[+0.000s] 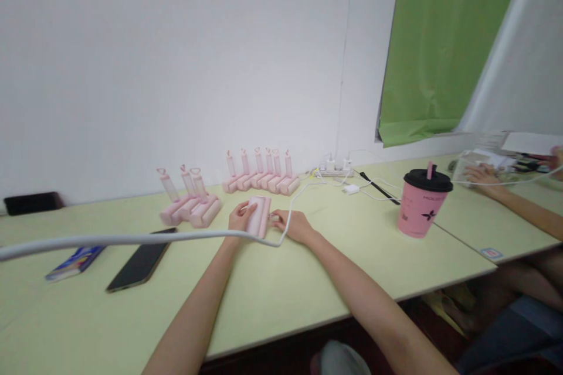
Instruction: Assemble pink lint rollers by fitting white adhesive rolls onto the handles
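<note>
A pale pink block is held just above or on the surface, in front of the person; which of the two is unclear. The left hand grips its left side; the right hand has its fingers pinched on a small fitting at the right edge, too blurred to identify. Work on this piece looks unfinished. Beyond it, three similar blocks and a row of six blocks have heart-topped uprights, perhaps finished; how many remain cannot be told. A white cable crosses the foreground, hiding part of the held block's lower edge. At far right, a co-worker's hand is blurred, its work hard to make out.
</note>
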The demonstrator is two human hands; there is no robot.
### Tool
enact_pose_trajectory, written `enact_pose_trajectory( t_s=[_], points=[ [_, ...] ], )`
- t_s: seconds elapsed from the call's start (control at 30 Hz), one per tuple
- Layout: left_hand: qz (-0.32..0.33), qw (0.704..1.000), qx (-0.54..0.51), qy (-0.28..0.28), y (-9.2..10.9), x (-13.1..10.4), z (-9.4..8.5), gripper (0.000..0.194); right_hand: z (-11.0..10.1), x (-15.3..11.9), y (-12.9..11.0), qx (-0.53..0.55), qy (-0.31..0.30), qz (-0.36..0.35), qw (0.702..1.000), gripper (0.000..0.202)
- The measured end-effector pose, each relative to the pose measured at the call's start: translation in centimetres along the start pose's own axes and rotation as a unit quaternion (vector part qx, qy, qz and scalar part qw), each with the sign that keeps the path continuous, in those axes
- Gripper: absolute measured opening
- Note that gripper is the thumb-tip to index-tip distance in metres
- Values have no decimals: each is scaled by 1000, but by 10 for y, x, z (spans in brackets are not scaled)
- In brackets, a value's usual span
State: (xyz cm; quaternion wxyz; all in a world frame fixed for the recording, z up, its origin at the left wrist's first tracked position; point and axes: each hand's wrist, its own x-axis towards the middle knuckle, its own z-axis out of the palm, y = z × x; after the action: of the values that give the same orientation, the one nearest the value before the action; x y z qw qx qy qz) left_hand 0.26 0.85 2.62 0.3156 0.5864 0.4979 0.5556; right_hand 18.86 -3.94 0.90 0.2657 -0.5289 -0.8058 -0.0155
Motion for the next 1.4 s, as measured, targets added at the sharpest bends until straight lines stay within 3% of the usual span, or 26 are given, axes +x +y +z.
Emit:
enact_pose_trajectory(
  t_s=[0.1,0.4,0.47,0.6,0.7,0.77,0.93,1.07,1.2,1.3,1.4],
  points=[
    [-30,999,-31,-19,2,1,-4,62,-1,0,3,-11,10,-4,1000,32],
    [-14,998,-42,-32,-5,10,-15,65,-4,3,14,-23,11,12,1000,34],
    [-3,999,-44,10,-8,17,-22,63,-3,3,19,-25,14,27,999,33],
    [28,987,-32,156,-14,31,-45,60,-2,1,32,-33,21,68,997,34],
    [35,969,85,229,-15,35,-61,60,-2,1,35,-38,21,85,995,36],
    [60,944,209,247,-14,31,-67,59,-2,1,33,-43,22,87,995,36],
    [96,881,428,180,-7,15,-59,56,-3,2,28,-55,41,68,995,31],
    [101,840,513,141,-12,9,-54,52,-2,2,30,-53,39,58,996,30],
    [98,802,573,141,-21,7,-63,43,-1,1,30,-54,28,52,997,29],
    [109,792,582,149,-18,3,-69,41,-1,1,28,-53,23,44,997,30],
    [172,818,529,143,-4,0,-62,45,-1,1,25,-53,21,34,998,33]
  ],
)
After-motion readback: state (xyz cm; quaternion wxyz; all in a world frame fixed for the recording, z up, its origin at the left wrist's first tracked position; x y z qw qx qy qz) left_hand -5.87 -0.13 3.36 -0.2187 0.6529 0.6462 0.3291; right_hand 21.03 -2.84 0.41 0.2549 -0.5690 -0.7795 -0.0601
